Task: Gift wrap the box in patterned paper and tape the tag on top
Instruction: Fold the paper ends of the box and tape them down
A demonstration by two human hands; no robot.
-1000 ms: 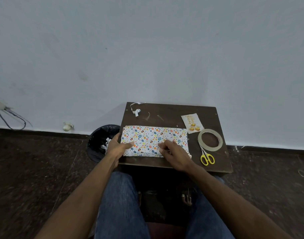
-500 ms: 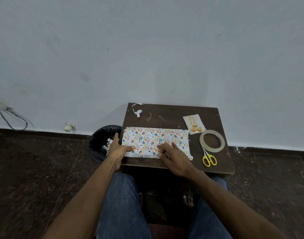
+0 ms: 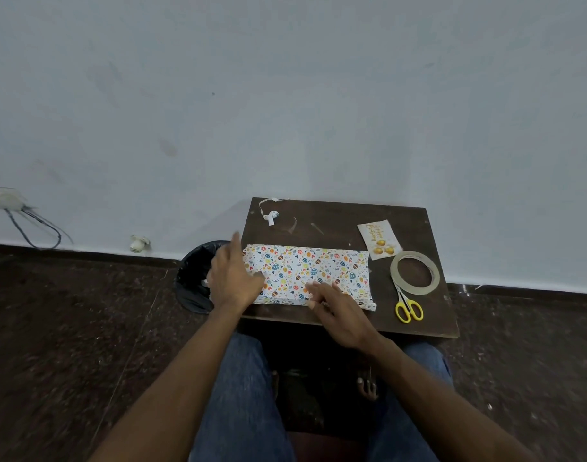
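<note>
A pale wall rises behind a small dark table [image 3: 418, 221] standing on a dark speckled floor. The wrapped box [image 3: 305, 273] lies flat near the table's front-left, its long axis running left to right, parallel to the near edge. The left hand [image 3: 233, 280] sits at the box's left end, fingers straight and extended, thumb on the paper, gripping nothing. The right hand [image 3: 340, 315] rests over the front edge with its fingers spread and relaxed, also holding nothing. The tag [image 3: 378, 240] lies beyond the box's right end, beside a tape roll [image 3: 415, 273] and yellow-handled scissors [image 3: 408, 306]. A black bin [image 3: 193, 278] stands left of the table.
</note>
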